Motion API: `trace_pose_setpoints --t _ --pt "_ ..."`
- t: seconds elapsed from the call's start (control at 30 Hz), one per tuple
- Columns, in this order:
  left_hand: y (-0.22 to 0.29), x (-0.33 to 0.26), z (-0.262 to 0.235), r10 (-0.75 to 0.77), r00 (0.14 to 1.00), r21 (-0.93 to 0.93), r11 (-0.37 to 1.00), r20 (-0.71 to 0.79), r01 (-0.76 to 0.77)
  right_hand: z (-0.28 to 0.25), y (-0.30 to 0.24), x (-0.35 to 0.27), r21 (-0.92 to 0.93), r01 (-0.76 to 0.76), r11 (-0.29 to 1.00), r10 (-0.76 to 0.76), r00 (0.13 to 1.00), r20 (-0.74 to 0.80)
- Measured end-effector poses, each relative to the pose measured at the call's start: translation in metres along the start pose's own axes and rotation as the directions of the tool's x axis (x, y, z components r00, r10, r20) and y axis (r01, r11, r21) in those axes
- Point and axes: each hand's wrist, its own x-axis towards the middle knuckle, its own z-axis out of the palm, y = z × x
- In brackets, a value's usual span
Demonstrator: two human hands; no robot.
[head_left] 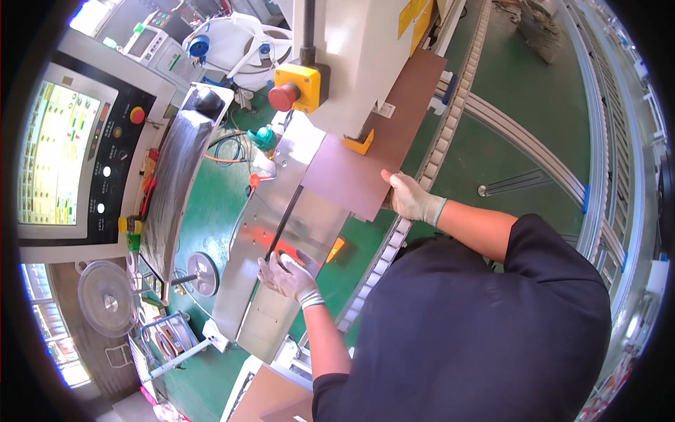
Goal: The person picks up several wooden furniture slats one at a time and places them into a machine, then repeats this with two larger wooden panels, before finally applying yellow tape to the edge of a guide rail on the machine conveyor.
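A flat pinkish-brown panel (347,177) lies across the metal worktable (274,309) under the machine housing. My right hand (415,198), in a pale glove, grips the panel's near right corner, thumb on top and the other fingers hidden beneath. To the lower left, my gloved left hand (288,276) rests at the tabletop with its fingers apart and nothing visible in them. Its fingertips are next to the lower end of a narrow dark strip (287,219) running along the table; whether they touch it I cannot tell.
A yellow box with a red stop button (285,97) hangs above the panel. On the left stand a lit control screen (56,155) and a round fan (109,299). A roller track (443,141) runs along the right side. An orange bracket (337,250) is beside the table.
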Motion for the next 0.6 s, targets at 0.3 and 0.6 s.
trace_pose_setpoints --t 0.3,0.6 --pt "0.01 -0.002 0.002 -0.036 0.999 0.046 0.998 0.009 0.036 -0.005 -0.023 0.006 0.226 -0.023 0.974 0.036 0.998 -0.053" --pt "-0.008 -0.006 0.002 0.118 0.987 0.104 0.986 0.107 -0.129 -0.012 -0.012 0.011 0.091 -0.024 0.996 0.013 0.992 0.122"
